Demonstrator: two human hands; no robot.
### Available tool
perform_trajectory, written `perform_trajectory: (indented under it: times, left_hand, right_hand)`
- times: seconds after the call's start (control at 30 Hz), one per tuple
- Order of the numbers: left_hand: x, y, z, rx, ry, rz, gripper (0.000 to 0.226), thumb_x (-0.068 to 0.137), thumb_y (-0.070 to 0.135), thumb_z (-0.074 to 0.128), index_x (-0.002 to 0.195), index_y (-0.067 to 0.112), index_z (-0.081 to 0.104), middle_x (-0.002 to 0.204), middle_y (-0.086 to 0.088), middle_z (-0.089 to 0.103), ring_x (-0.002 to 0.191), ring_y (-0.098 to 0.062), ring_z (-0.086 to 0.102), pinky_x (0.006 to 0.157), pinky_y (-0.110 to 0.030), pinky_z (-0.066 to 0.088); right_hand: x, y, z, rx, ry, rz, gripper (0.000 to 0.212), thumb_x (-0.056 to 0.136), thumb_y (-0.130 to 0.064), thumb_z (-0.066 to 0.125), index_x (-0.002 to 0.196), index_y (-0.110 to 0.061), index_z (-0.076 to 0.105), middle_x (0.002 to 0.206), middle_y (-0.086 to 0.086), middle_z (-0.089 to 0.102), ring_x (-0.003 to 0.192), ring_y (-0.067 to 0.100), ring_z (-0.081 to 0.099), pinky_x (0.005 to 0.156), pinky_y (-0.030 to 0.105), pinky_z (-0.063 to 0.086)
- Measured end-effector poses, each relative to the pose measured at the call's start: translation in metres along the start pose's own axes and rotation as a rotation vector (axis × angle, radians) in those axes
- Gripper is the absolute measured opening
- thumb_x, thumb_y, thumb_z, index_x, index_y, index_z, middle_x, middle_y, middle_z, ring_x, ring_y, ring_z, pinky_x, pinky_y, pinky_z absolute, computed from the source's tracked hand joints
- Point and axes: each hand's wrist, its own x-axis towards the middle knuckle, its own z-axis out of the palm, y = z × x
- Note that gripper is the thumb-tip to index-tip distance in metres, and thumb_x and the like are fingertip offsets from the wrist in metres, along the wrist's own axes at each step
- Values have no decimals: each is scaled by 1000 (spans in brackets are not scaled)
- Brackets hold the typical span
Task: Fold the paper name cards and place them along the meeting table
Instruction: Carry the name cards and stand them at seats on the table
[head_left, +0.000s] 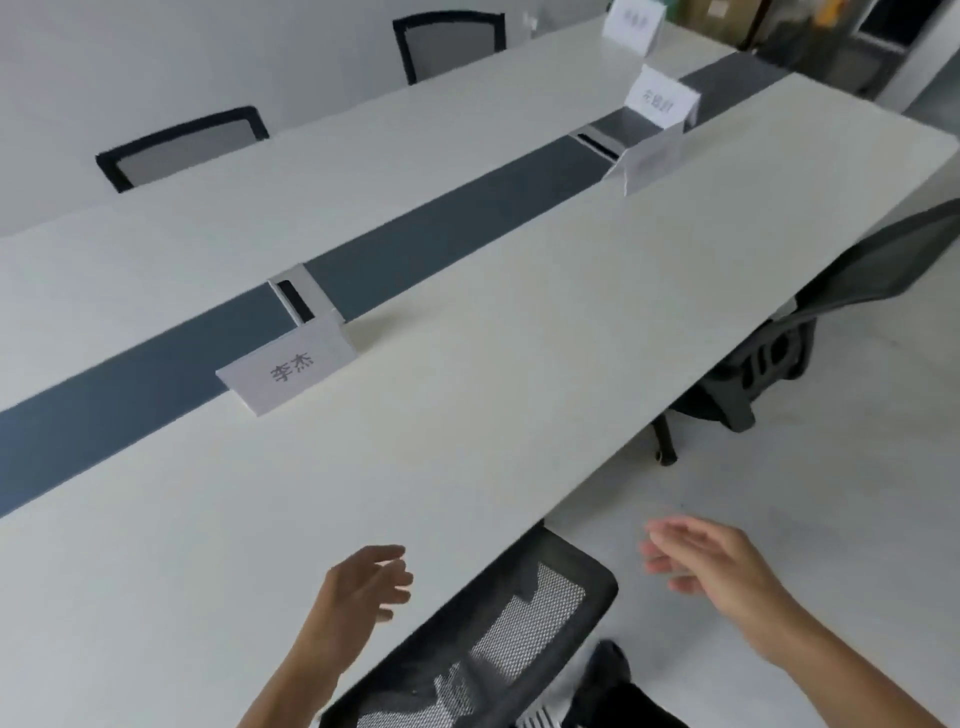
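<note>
A folded white name card (287, 370) with dark printed characters stands on the long white meeting table (467, 395), beside the dark centre strip. Further along stand another folded card (653, 161), seen from behind, and a printed one (662, 103) across the strip. A third printed card (632, 23) stands at the far end. My left hand (363, 582) hovers over the table's near edge, fingers relaxed, holding nothing. My right hand (701, 558) floats off the table over the floor, fingers loosely spread and empty.
A black mesh chair back (498, 634) is right in front of me, between my hands. Another mesh chair (810, 332) is tucked at the table's right side. Two chairs (182, 148) stand across the table. Cable boxes (293, 299) sit in the dark strip.
</note>
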Motion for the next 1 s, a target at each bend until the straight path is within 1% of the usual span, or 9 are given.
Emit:
perform_trajectory:
  times: [0.1, 0.13, 0.23, 0.33, 0.43, 0.53, 0.77, 0.83, 1.0]
  left_hand:
    - [-18, 30, 44, -52, -56, 28, 16, 93, 7, 55, 102, 4, 67, 95, -27, 71, 73, -26, 67, 64, -32, 48]
    - [-22, 42, 61, -54, -79, 35, 14, 91, 10, 60, 102, 4, 68, 93, -26, 72, 73, -27, 68, 64, -32, 48]
    - [-26, 72, 119, -12, -144, 48, 30, 76, 29, 69, 97, 9, 70, 86, -19, 75, 73, -27, 70, 67, -36, 49]
    - [-20, 95, 189, 35, -193, 50, 13, 91, 12, 61, 99, 6, 69, 88, -21, 75, 76, -31, 71, 71, -40, 50]
    - [-12, 115, 270, 73, -279, 84, 13, 89, 9, 63, 100, 5, 68, 87, -21, 75, 75, -31, 71, 70, -38, 50]
    - [-6, 137, 343, 115, -381, 95, 15, 93, 4, 54, 100, 3, 67, 80, -17, 75, 65, -23, 70, 63, -33, 48]
    - [47, 194, 462, 291, -512, 123, 13, 93, 14, 58, 102, 10, 67, 86, -10, 77, 77, -23, 72, 68, -34, 52]
    - [74, 215, 498, 341, -549, 128, 16, 95, 11, 53, 103, 11, 67, 86, -8, 77, 82, -26, 72, 70, -36, 53]
    - [135, 296, 598, 436, -661, 206, 16, 95, 13, 53, 103, 13, 67, 85, -6, 77, 83, -26, 72, 71, -34, 54]
  right_hand:
    - [-20, 19, -39, 103, 40, 11, 16, 91, -21, 61, 98, -10, 70, 86, 4, 78, 80, 20, 75, 75, 37, 53]
    - [-25, 24, -54, 136, 57, 11, 17, 90, -21, 61, 97, -9, 71, 86, 5, 78, 79, 20, 75, 74, 36, 52]
    - [-33, 43, -111, 217, 132, -4, 16, 90, -20, 61, 95, -9, 72, 86, 6, 78, 82, 24, 74, 74, 38, 52]
    - [-39, 66, -177, 286, 222, 6, 16, 91, -19, 61, 94, -8, 73, 86, 7, 78, 82, 25, 74, 72, 37, 52]
    - [-42, 92, -242, 333, 306, 24, 17, 91, -20, 60, 93, -10, 73, 87, 7, 78, 81, 22, 74, 72, 35, 52]
    - [-44, 115, -299, 396, 396, 75, 16, 91, -20, 61, 94, -10, 73, 87, 7, 78, 82, 23, 74, 73, 37, 53]
    - [-4, 133, -395, 513, 531, 148, 14, 91, -16, 61, 94, -10, 73, 86, 7, 78, 81, 23, 75, 73, 37, 53]
    - [18, 131, -421, 546, 568, 150, 14, 91, -15, 60, 95, -10, 73, 87, 8, 78, 81, 23, 75, 73, 37, 53]
    - [66, 109, -496, 613, 689, 165, 14, 91, -13, 60, 96, -9, 73, 87, 9, 78, 80, 24, 75, 73, 38, 53]
